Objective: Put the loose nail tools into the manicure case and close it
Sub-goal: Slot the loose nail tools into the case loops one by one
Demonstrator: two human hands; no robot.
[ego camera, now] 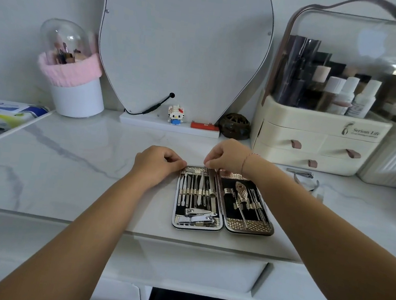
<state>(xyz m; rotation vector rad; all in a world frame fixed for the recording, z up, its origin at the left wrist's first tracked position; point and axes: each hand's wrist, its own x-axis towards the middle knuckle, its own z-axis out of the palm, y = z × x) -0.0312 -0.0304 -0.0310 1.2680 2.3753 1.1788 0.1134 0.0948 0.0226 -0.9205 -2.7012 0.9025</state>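
At table point(70, 161) centre, open case point(247, 228) lies flat, tools strapped in both halves. Left hand point(157, 163) curled at its 11 o'clock corner, grip unclear; right hand point(225, 157) pinches file point(212, 185) top at 12. Loose clipper point(300, 173), nippers point(307, 183) at case's 2 o'clock.

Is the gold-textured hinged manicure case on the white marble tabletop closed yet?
No, the manicure case lies open flat, both black-lined halves showing metal tools held in their loops.

The manicure case point(247, 227) lies open on the surface point(70, 161), with the left hand point(157, 163) and right hand point(227, 156) at its far edge. Clippers point(300, 172) and nippers point(306, 183) lie to its right, before the drawer organizer point(314, 141). A mirror point(183, 39) stands behind.
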